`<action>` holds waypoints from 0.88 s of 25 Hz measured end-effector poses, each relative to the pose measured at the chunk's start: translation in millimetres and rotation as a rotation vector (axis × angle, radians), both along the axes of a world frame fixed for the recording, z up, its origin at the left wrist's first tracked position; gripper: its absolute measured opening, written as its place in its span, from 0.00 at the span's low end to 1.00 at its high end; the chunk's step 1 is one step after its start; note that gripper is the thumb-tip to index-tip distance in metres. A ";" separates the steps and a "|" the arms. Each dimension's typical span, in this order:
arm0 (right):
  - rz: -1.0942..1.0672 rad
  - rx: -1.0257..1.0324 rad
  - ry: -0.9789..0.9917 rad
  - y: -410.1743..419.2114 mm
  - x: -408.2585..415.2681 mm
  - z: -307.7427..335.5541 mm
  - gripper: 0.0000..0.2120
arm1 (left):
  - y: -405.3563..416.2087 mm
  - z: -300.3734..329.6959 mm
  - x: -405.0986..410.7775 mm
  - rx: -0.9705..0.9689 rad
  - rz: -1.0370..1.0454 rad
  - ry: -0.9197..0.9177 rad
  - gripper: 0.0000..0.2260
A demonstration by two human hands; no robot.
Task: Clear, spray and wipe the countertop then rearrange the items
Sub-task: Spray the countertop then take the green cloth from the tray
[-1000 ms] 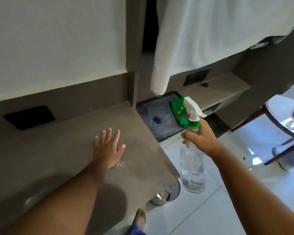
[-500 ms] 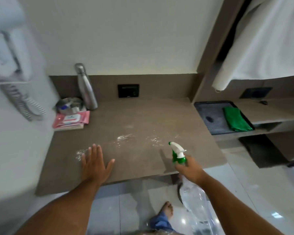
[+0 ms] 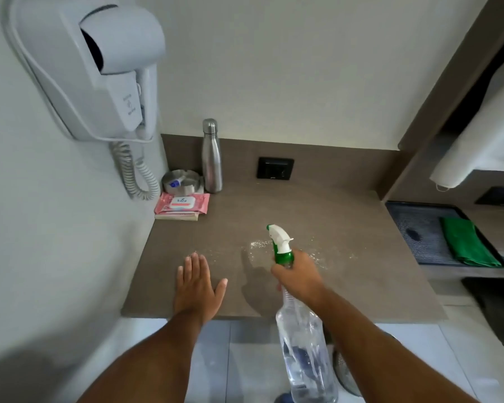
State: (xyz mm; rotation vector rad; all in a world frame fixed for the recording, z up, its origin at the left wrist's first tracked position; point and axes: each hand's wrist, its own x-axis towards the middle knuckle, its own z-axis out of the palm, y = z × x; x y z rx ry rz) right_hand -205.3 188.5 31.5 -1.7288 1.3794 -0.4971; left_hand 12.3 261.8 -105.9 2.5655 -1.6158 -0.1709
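one spray bottle (image 3: 285, 257) i'm seeing, my right hand (image 3: 298, 273) gripping its neck over the bench (image 3: 317, 205); my left hand (image 3: 197, 282) is lying spread flat beside it.

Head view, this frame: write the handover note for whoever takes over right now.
Left hand: flat on the countertop near its front edge, holding nothing.
Right hand: grips the spray bottle by the neck, nozzle aimed over the counter.
Done: spray droplets lie mid-counter.
Not cleared: steel bottle, metal dish and pink wipes pack sit in the back left corner.
Left: clear those, fetch the green cloth from the dark tray on the right, wipe, rearrange.
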 end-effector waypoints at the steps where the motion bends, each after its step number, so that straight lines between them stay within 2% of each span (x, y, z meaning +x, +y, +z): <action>1: -0.004 0.007 0.005 -6.3 -2.7 0.4 0.08 | -1.2 -0.8 0.4 0.000 -0.002 0.003 0.40; 3: -0.006 0.000 0.046 -19.8 -10.8 0.3 0.06 | -3.3 -1.3 1.2 0.012 0.006 0.019 0.39; 9: -0.198 0.032 0.061 -74.2 -71.2 -1.1 0.05 | -5.1 2.3 0.8 0.084 0.012 -0.001 0.41; 12: -0.175 0.062 0.075 -98.0 -114.1 1.9 0.06 | -22.5 14.3 -4.7 0.070 0.053 0.019 0.43; 15: -0.172 0.048 0.070 -120.4 -163.6 17.3 0.04 | -71.2 34.9 -22.0 0.054 0.019 0.008 0.43; 20: -0.376 -0.158 -0.003 -174.7 -253.5 69.1 0.05 | -193.8 43.7 -91.6 0.096 -0.074 0.006 0.40; 22: -0.466 -0.246 -0.071 -203.6 -290.6 87.2 0.02 | -243.4 40.3 -132.4 0.128 -0.165 0.026 0.38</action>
